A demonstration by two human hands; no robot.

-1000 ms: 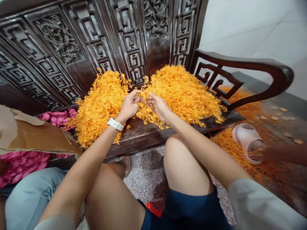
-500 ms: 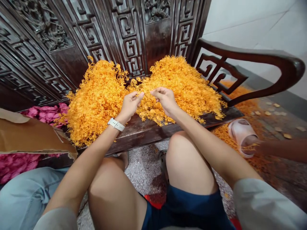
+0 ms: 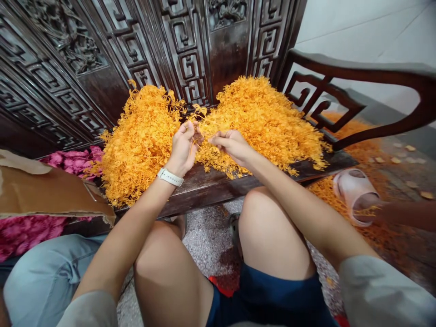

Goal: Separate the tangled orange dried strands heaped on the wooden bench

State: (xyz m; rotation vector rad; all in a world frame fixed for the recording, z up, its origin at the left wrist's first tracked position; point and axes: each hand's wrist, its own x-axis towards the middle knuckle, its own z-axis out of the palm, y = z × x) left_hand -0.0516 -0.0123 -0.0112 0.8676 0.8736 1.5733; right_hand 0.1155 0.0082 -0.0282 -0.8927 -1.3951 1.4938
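Our left hand (image 3: 185, 144) has turned, grip unclear, near a frilly yellow plastic-looking heap (image 3: 272, 116), right hand (image 3: 228, 141) pinched closed; tugging could tear it.

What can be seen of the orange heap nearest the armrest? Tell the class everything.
The orange heap is a loose, frilly mound of thin, plastic-looking sprigs. It rests on the dark wooden bench near the carved back, sloping down toward the front. The right hand is before it; whether they touch is unclear.

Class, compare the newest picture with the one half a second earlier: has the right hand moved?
Yes. The right hand has shifted left, farther from the wooden armrest, which is the fixed thing here.
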